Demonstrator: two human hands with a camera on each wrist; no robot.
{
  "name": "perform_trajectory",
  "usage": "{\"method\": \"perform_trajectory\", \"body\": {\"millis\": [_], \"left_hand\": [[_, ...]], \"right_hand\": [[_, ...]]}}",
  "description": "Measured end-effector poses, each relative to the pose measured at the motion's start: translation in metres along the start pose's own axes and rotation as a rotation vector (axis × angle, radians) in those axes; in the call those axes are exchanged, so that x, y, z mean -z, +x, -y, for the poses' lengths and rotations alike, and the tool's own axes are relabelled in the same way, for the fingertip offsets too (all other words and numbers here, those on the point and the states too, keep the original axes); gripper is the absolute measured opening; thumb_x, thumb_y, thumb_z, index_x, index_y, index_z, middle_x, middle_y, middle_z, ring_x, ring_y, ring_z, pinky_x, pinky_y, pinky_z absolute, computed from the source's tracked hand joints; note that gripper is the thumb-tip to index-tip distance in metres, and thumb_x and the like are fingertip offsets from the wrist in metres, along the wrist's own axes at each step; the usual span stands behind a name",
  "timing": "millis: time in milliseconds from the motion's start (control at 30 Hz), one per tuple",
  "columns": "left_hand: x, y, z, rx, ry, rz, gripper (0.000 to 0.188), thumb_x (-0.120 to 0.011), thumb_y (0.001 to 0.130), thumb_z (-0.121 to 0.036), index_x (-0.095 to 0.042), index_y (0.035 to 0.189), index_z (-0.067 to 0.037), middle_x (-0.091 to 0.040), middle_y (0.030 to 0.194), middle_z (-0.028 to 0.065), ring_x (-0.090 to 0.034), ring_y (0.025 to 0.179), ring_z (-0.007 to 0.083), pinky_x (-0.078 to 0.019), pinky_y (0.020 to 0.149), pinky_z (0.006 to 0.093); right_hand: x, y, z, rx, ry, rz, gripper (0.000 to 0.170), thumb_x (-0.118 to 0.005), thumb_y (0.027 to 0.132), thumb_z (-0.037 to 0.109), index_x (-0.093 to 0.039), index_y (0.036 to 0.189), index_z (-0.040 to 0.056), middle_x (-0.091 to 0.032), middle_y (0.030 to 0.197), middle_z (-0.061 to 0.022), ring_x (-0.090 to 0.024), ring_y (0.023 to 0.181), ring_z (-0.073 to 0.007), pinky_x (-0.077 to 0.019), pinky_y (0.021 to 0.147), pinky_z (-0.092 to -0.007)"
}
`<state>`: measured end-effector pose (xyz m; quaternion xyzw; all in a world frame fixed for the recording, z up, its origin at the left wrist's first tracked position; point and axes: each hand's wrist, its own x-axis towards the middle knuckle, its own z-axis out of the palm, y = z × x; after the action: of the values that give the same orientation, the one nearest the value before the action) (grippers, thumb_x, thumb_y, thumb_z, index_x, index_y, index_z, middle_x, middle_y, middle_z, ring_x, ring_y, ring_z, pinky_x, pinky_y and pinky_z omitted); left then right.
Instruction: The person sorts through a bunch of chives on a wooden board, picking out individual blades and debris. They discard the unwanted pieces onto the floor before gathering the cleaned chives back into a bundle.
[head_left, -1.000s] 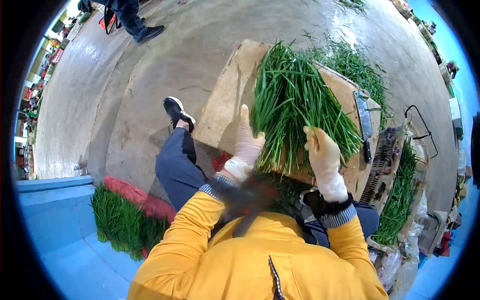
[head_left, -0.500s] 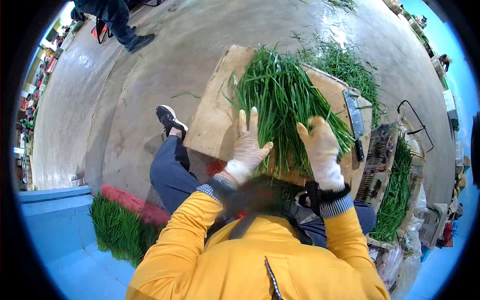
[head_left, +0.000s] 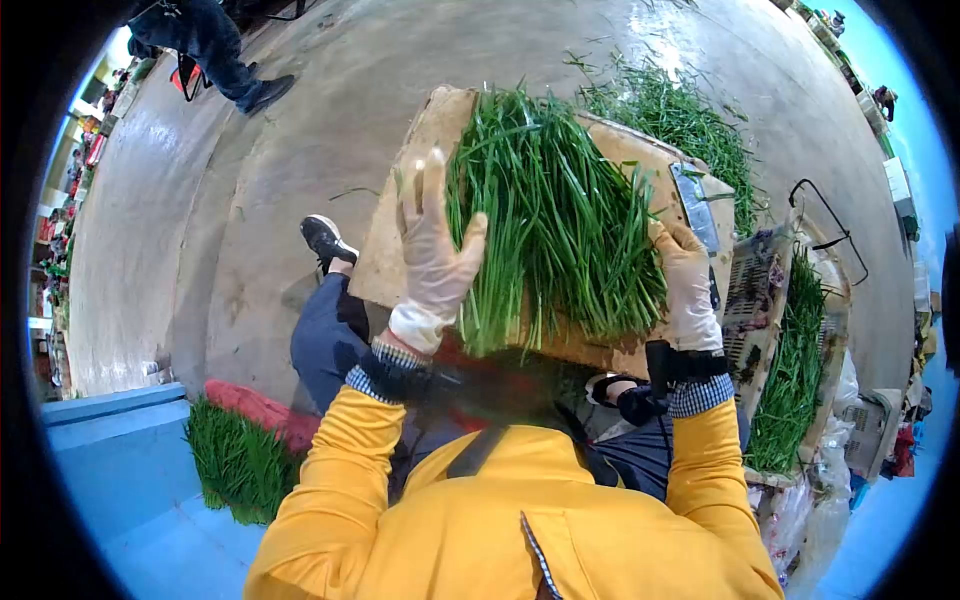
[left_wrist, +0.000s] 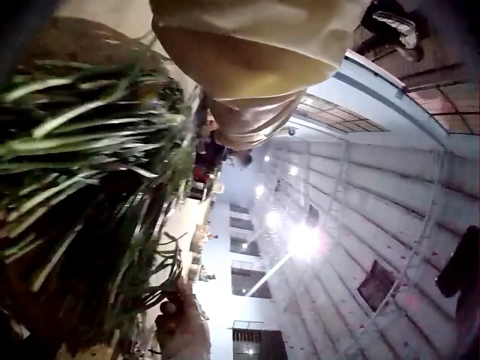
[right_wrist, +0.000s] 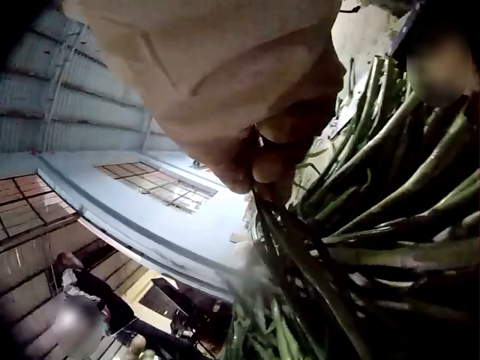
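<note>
A thick bunch of long green leaves (head_left: 550,200) lies spread over a wooden board (head_left: 385,250), cut ends toward the person. Both hands wear pale gloves. At the bunch's left edge is the left hand (head_left: 437,260), fingers straight and thumb apart; in the left wrist view this hand (left_wrist: 255,52) is beside the leaves (left_wrist: 82,157). The right hand (head_left: 688,285) is at the right edge with bent fingers. Seen from the right wrist, that hand (right_wrist: 217,82) pinches a few leaves (right_wrist: 300,255) between its fingertips.
A cleaver (head_left: 693,205) lies on the board's right side, close to the right hand. Loose leaves (head_left: 680,125) litter the floor behind. Crates (head_left: 750,290) with more greens (head_left: 790,370) stand right; further greens (head_left: 240,460) lie left by red cloth (head_left: 265,410).
The left hand has moved left to the bunch's outer edge. The right hand has shifted right, to the other edge. The leaves now lie straighter toward the person, their lower right side drawn in.
</note>
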<state>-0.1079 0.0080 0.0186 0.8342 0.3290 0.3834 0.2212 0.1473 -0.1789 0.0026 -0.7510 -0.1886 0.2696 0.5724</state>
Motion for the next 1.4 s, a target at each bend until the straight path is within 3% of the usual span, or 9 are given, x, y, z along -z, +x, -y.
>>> {"method": "perform_trajectory", "body": {"millis": [300,433,700,767,833,900,1000,1200,1400], "left_hand": [[-0.131,0.053,-0.039,-0.419,-0.141,0.525,0.064,-0.052,0.092,-0.014,-0.027,0.151,-0.015,-0.030,0.155,0.0066,-0.030,0.142,0.0285,-0.0208,0.117,0.0416],[-0.146,0.047,-0.021,-0.319,0.082,0.839,0.061,-0.036,0.101,-0.040,-0.013,0.154,-0.021,-0.024,0.158,0.0054,-0.022,0.145,0.0272,-0.0150,0.117,0.0485],[-0.157,0.036,-0.011,-0.395,0.206,0.801,0.058,-0.028,0.101,-0.045,-0.017,0.154,-0.023,-0.020,0.159,0.0027,-0.021,0.145,0.0253,-0.0140,0.117,0.0469],[-0.158,0.037,-0.012,-0.409,0.210,0.800,0.058,-0.029,0.101,-0.044,-0.017,0.154,-0.023,-0.020,0.159,0.0024,-0.021,0.145,0.0248,-0.0137,0.118,0.0470],[-0.158,0.035,-0.011,-0.408,0.211,0.785,0.058,-0.029,0.101,-0.044,-0.017,0.154,-0.023,-0.020,0.159,0.0024,-0.021,0.145,0.0246,-0.0137,0.118,0.0471],[-0.154,0.036,-0.013,-0.405,0.220,0.793,0.058,-0.030,0.101,-0.044,-0.018,0.154,-0.023,-0.020,0.159,0.0022,-0.021,0.145,0.0246,-0.0145,0.117,0.0472],[-0.151,0.045,-0.011,-0.416,0.218,0.799,0.058,-0.031,0.101,-0.044,-0.019,0.154,-0.023,-0.020,0.159,0.0019,-0.021,0.145,0.0245,-0.0153,0.117,0.0472],[-0.145,0.044,0.002,-0.479,0.329,0.497,0.058,-0.041,0.099,-0.040,-0.025,0.152,-0.022,-0.021,0.159,0.0040,-0.022,0.145,0.0272,-0.0163,0.117,0.0470],[-0.093,0.060,-0.013,-0.278,-0.053,0.225,0.061,-0.053,0.092,-0.024,-0.034,0.144,0.001,-0.032,0.152,0.0167,-0.030,0.141,0.0277,-0.0223,0.116,0.0375]], "right_hand": [[-0.019,-0.032,0.038,0.782,-0.407,0.071,0.010,-0.070,0.084,0.006,-0.067,0.092,0.0004,-0.062,0.076,-0.0052,-0.058,0.068,-0.0130,-0.0474,0.063,-0.0252],[0.003,-0.077,0.033,0.441,-0.108,0.144,0.010,-0.066,0.088,0.002,-0.064,0.097,0.0006,-0.067,0.082,-0.0067,-0.057,0.061,-0.0119,-0.0468,0.055,-0.0245],[0.051,-0.134,0.081,0.345,0.489,0.306,0.017,-0.063,0.092,0.009,-0.056,0.107,0.0040,-0.064,0.078,-0.0119,-0.061,0.056,-0.0196,-0.0475,0.044,-0.0281],[0.069,-0.099,0.083,0.571,0.351,0.441,0.024,-0.066,0.091,0.012,-0.056,0.110,0.0017,-0.065,0.088,-0.0144,-0.064,0.067,-0.0209,-0.0539,0.056,-0.0290],[0.100,-0.040,0.095,0.762,-1.250,-0.171,0.039,-0.069,0.088,0.014,-0.054,0.119,-0.0026,-0.063,0.102,-0.0195,-0.066,0.087,-0.0272,-0.0556,0.075,-0.0324],[0.094,0.039,0.103,0.445,0.097,-0.126,0.056,-0.068,0.086,0.014,-0.045,0.133,-0.0043,-0.060,0.115,-0.0249,-0.060,0.108,-0.0339,-0.0497,0.092,-0.0362],[0.133,0.077,0.043,0.575,-0.964,-0.483,0.060,-0.064,0.087,0.017,-0.043,0.140,0.0001,-0.054,0.130,-0.0260,-0.052,0.120,-0.0389,-0.0408,0.103,-0.0410],[0.086,-0.067,-0.030,0.308,-0.019,-0.198,0.011,-0.060,0.095,0.010,-0.067,0.101,0.0040,-0.064,0.079,0.0001,-0.050,0.060,-0.0038,-0.0409,0.051,-0.0186],[-0.011,-0.096,0.001,0.257,-0.858,-0.026,0.030,-0.069,0.087,0.034,-0.067,0.093,0.0041,-0.066,0.080,-0.0151,-0.064,0.071,-0.0290,-0.0509,0.063,-0.0381]]}}
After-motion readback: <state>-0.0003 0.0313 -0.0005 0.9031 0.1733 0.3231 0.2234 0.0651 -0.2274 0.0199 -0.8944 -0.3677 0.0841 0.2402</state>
